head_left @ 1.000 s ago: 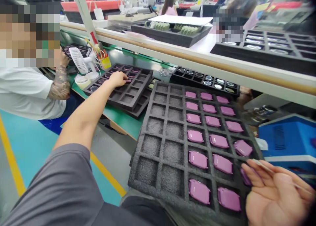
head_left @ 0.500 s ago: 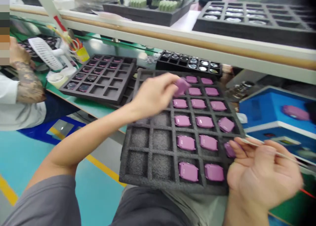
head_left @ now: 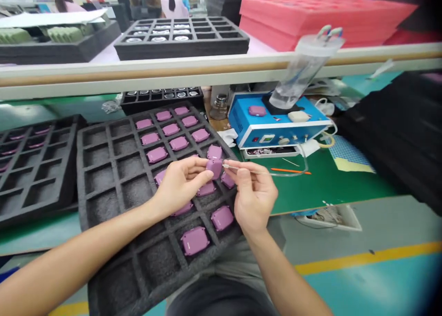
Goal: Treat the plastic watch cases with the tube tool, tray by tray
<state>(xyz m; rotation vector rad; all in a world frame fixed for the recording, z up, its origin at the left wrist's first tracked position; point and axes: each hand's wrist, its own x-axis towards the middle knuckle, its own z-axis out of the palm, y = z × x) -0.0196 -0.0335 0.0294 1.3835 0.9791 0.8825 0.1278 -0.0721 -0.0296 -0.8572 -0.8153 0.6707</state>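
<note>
My left hand [head_left: 184, 180] pinches a purple watch case [head_left: 214, 169] between thumb and fingers, over the black foam tray [head_left: 127, 162]. Close on its right, my right hand [head_left: 253, 192] is closed on a thin clear tube [head_left: 288, 172], its pale tip at the case's edge. Whether the tip touches the case I cannot tell. Several more purple cases, such as one at the near edge [head_left: 195, 241], lie in the tray's compartments. The tube curves back to a blue-and-white dispenser box [head_left: 279, 129] on the green bench.
On the blue box are a clear cylinder [head_left: 293, 72] and another purple case [head_left: 257, 111]. A second black tray [head_left: 51, 169] stands left. Behind runs a shelf [head_left: 207, 74] with black trays and red foam blocks [head_left: 311, 21]. An orange stick [head_left: 290, 171] lies on the bench.
My left hand has brought the purple case from the tray's far rows to the tube tip in my right hand. The view has swung right, showing more of the blue box.
</note>
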